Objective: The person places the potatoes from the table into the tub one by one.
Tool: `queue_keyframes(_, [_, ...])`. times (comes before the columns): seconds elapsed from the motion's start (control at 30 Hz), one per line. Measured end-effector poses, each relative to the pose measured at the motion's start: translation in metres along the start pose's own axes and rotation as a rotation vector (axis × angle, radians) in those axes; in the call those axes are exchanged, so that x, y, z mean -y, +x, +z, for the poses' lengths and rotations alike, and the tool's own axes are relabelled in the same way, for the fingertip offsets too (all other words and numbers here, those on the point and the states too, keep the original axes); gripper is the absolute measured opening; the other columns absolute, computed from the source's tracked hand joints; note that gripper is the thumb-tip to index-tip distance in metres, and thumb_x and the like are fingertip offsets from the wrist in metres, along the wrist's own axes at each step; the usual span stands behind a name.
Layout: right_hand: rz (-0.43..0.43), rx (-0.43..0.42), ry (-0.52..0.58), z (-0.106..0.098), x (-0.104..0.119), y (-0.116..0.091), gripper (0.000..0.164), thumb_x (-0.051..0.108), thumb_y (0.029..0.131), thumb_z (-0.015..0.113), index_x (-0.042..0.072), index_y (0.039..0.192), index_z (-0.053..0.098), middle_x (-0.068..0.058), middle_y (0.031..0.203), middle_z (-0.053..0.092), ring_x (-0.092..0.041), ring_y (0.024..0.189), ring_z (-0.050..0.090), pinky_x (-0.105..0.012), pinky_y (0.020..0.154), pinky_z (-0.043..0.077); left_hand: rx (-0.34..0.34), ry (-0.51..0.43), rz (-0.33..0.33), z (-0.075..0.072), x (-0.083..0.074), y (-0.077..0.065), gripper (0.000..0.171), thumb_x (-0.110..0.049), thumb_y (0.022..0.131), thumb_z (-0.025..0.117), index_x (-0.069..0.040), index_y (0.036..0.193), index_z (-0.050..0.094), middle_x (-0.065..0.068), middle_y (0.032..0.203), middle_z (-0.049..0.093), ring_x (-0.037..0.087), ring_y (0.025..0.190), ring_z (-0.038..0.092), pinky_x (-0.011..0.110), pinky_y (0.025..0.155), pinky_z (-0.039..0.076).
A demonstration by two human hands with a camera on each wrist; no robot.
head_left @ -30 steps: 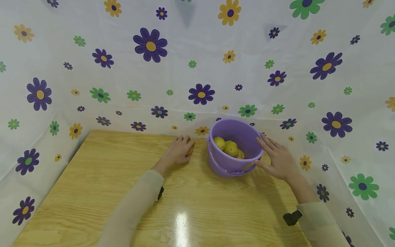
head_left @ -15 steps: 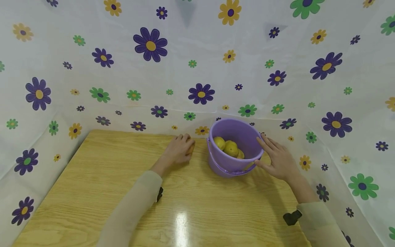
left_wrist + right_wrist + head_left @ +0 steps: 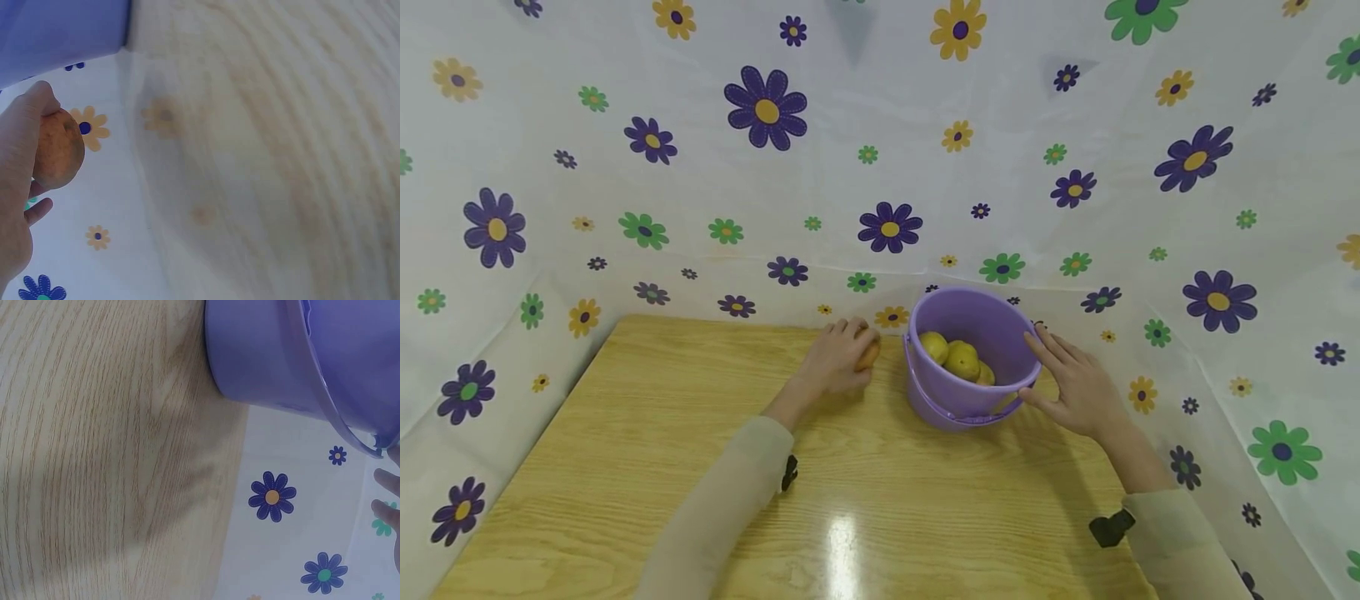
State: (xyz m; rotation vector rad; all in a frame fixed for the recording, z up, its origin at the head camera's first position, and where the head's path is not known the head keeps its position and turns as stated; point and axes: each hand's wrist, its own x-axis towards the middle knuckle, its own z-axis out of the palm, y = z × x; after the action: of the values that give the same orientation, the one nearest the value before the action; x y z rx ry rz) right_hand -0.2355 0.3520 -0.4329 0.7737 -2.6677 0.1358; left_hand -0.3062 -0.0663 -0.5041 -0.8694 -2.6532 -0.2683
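My left hand (image 3: 835, 357) grips a round, orange-brown potato (image 3: 868, 353) near the back edge of the table. In the left wrist view the potato (image 3: 60, 150) shows matte skin and a small dimple, with thumb and fingers about it. Just to the right stands a purple bucket (image 3: 951, 404), its mouth tipped toward me in the head view. Several yellowish, lumpy potatoes (image 3: 962, 361) lie inside it. My right hand (image 3: 1075, 387) rests at the bucket's right rim, fingers fairly straight and spread. Its fingertips (image 3: 386, 480) show at the edge of the right wrist view.
A wooden table (image 3: 700, 500) lies under both hands. White cloth (image 3: 850, 183) printed with flowers rises behind and at both sides, close behind the bucket. The bucket's handle (image 3: 970, 420) hangs down across its front.
My left hand has shifted slightly right and back, toward the bucket, and more of the potato now shows. The right hand and the bucket stay where they were.
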Motion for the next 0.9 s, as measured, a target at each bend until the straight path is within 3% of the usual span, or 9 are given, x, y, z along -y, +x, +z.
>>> queue_keyframes(0.17, [-0.003, -0.001, 0.001, -0.001, 0.000, 0.000, 0.087, 0.067, 0.096, 0.058, 0.012, 0.162, 0.042, -0.020, 0.167, 0.042, -0.050, 0.144, 0.050, -0.071, 0.109, 0.046, -0.058, -0.055, -0.012, -0.012, -0.002, 0.003, 0.060, -0.033, 0.082, 0.080, -0.015, 0.136, 0.059, 0.017, 0.136, 0.060, 0.036, 0.115, 0.064, 0.052, 0.104, 0.057])
queue_keyframes(0.53, [-0.008, -0.002, -0.013, 0.000, -0.001, 0.000, 0.088, 0.069, 0.096, 0.057, 0.012, 0.162, 0.042, -0.022, 0.166, 0.043, -0.049, 0.144, 0.050, -0.070, 0.110, 0.046, -0.184, -0.052, -0.017, -0.035, -0.002, 0.010, 0.060, -0.033, 0.080, 0.081, -0.014, 0.134, 0.064, 0.015, 0.134, 0.060, 0.034, 0.110, 0.065, 0.046, 0.095, 0.061])
queue_keyframes(0.9, [0.004, 0.024, -0.017, -0.002, -0.001, 0.000, 0.089, 0.070, 0.097, 0.056, 0.014, 0.164, 0.038, -0.020, 0.168, 0.040, -0.050, 0.145, 0.048, -0.071, 0.110, 0.045, -0.226, -0.086, 0.014, -0.057, -0.014, 0.020, 0.059, -0.031, 0.079, 0.083, -0.016, 0.134, 0.065, 0.014, 0.135, 0.062, 0.035, 0.118, 0.065, 0.048, 0.102, 0.059])
